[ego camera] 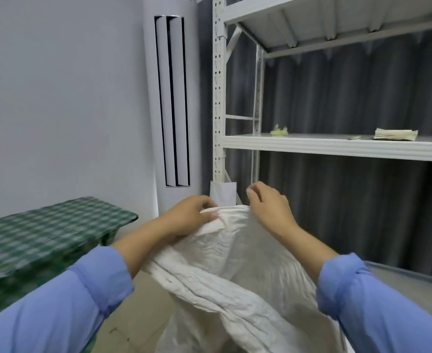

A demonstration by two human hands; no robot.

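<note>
A large crumpled white cloth (235, 271) hangs in front of me, held up at chest height and falling out of the bottom of the view. My left hand (189, 217) grips its upper edge with curled fingers and thumb. My right hand (268, 205) pinches the same edge a little further right, fingers bent over the top. Both forearms wear rolled-up blue sleeves.
A white metal shelf rack (337, 146) stands ahead on the right, with a folded pale item (394, 135) and a small yellowish scrap (280, 131) on it. A standing air conditioner (171, 103) occupies the corner. A table with a green checked cover (44, 230) is at left.
</note>
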